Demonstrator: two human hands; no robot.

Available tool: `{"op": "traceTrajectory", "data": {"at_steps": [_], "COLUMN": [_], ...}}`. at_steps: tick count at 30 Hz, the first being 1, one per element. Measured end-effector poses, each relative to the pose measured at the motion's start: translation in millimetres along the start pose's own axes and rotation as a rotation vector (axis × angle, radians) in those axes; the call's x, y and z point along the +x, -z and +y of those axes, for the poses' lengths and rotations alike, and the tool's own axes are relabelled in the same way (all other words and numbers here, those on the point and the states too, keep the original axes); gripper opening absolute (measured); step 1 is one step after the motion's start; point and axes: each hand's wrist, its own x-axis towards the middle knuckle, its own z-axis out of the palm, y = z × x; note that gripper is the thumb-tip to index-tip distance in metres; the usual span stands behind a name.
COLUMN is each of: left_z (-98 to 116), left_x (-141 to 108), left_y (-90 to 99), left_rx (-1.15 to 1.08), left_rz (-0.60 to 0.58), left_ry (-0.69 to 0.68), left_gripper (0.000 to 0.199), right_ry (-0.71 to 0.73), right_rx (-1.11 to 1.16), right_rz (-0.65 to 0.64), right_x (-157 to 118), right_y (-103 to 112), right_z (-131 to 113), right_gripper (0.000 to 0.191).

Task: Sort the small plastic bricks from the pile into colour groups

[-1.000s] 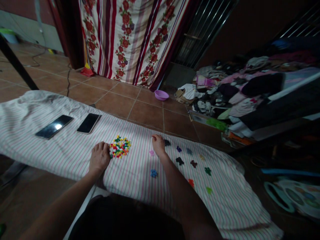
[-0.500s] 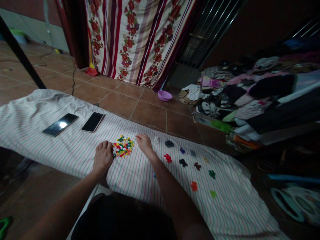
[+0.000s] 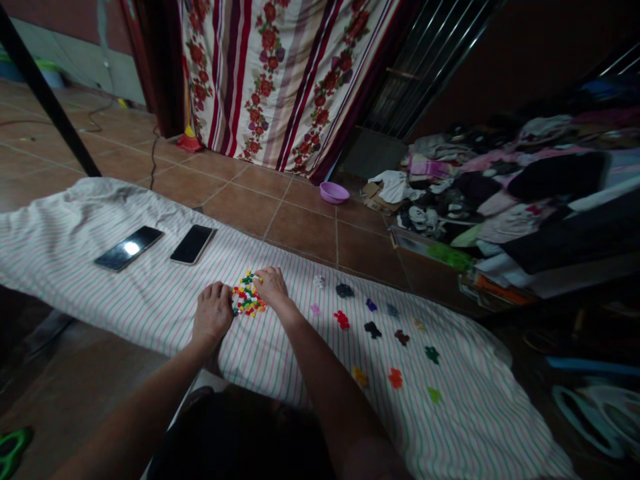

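A mixed pile of small coloured pieces (image 3: 246, 300) lies on the striped cloth (image 3: 280, 347). My left hand (image 3: 214, 313) rests against the pile's left edge, its fingers curled; whether anything is under them is hidden. Over the pile's upper right side is my right hand (image 3: 271, 285), its fingertips down among the pieces, and what they touch is too small to tell. Right of my hands lie several little single-colour heaps, among them a red heap (image 3: 341, 320), a black heap (image 3: 373, 330), an orange heap (image 3: 395, 379) and a yellow heap (image 3: 359, 376).
Two phones, one with a glare spot (image 3: 129, 249) and one darker (image 3: 193, 244), lie on the cloth at the left. Beyond the cloth, a purple basin (image 3: 335, 193) stands on the tiled floor. Clothes (image 3: 520, 180) are piled at the right.
My right hand has moved left, from beside the pile onto its right part. Pink and yellow heaps formerly behind my right arm now show. The view has shifted slightly.
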Motion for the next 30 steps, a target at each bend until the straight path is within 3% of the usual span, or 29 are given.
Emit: {"op": "traceTrajectory", "data": {"at_steps": [30], "left_z": [0.1], "left_x": [0.5], "left_y": [-0.2], "left_rx": [0.019], "left_rz": [-0.006], "left_ry": [0.001], "left_gripper": [0.024], "right_ry": [-0.027], "right_rx": [0.123], "right_rz": [0.114], "right_x": [-7.9], "right_y": [2.3], "right_z": [2.9], "right_gripper": [0.013]}}
